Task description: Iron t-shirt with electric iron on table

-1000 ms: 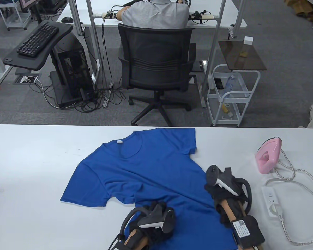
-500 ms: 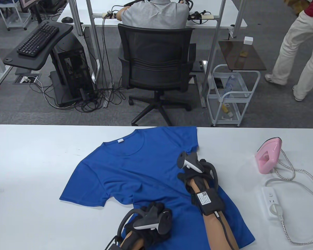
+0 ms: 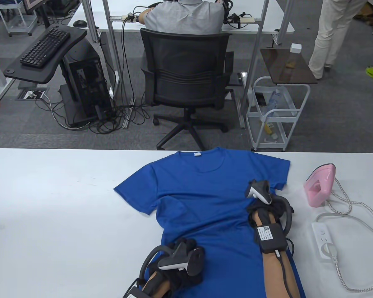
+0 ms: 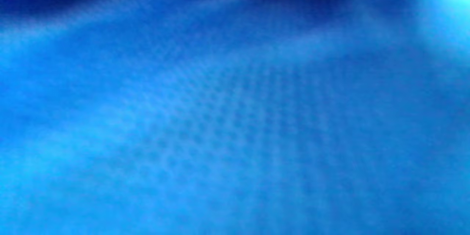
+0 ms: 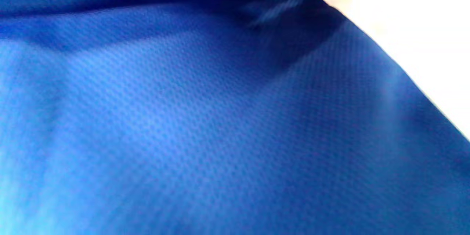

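The step in hand looks like laying the shirt out square before any ironing, since the iron is untouched. The next move probably calls for smoothing the creases near the shirt's middle, then the right hand lifting off and reaching for the iron.

The right hand (image 3: pixel 269 208) rests on the blue t-shirt (image 3: pixel 205 198) at its right side, just below the right sleeve. Its fingers lie under the tracker and the glove, so I cannot tell whether they press flat or pinch the cloth. The right wrist view shows only blue weave close up, with a strip of white table (image 5: pixel 404 25) at the upper right corner, and no fingers clearly.

The left hand (image 3: pixel 177 264) sits on the shirt's lower left part, near the hem. Whether it is spread or curled I cannot tell; the left wrist view is a blur of blue cloth.

The shirt lies on the table with its collar toward the far edge, both sleeves spread, the body running back toward the person. A few soft folds show near its middle.

The pink iron (image 3: pixel 319 188) stands on its heel to the right of the shirt, just beyond the right sleeve and apart from it. Its braided cord (image 3: pixel 340 273) runs to a white power strip (image 3: pixel 323 240), nearer the person than the iron and right of the shirt.
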`<state>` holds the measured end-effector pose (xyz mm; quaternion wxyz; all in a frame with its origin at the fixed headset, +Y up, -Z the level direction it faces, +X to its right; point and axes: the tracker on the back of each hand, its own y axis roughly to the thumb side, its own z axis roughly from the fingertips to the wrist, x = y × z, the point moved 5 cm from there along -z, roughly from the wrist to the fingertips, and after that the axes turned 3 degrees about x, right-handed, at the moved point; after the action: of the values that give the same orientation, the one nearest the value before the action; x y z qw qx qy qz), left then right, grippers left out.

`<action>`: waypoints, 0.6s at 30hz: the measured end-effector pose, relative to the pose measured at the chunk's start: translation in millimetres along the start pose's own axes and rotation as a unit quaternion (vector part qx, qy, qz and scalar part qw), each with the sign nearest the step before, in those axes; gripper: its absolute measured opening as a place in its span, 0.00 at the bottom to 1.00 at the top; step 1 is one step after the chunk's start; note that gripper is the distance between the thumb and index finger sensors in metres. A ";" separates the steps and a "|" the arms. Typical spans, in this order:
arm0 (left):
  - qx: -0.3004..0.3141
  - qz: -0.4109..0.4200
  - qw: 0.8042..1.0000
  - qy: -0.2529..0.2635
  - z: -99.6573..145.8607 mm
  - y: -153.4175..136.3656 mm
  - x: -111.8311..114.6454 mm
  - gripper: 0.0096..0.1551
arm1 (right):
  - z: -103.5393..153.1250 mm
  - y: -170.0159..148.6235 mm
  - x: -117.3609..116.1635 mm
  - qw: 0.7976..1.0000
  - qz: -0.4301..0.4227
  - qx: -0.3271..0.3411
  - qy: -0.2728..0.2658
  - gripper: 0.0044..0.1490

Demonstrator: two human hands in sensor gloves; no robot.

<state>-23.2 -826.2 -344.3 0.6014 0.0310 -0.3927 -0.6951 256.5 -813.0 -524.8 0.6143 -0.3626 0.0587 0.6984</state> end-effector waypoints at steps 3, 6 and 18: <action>0.016 -0.007 1.000 0.007 4.3 8.5 0.9 0.54 | 2.3 -6.0 -1.3 1.000 -0.016 0.015 -0.007 0.49; 0.042 -0.018 0.999 -0.008 13.1 20.2 1.6 0.55 | 17.8 -9.5 3.4 0.998 -0.006 0.053 -0.028 0.47; -0.067 0.116 0.973 0.187 51.6 -70.5 -51.8 0.39 | 75.9 -45.3 -59.7 0.984 0.050 0.164 -0.041 0.49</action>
<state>-92.8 -757.7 -372.0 0.7412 0.0740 -0.2268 -0.6275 263.3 -810.9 -418.4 0.6316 -0.2249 0.1651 0.7234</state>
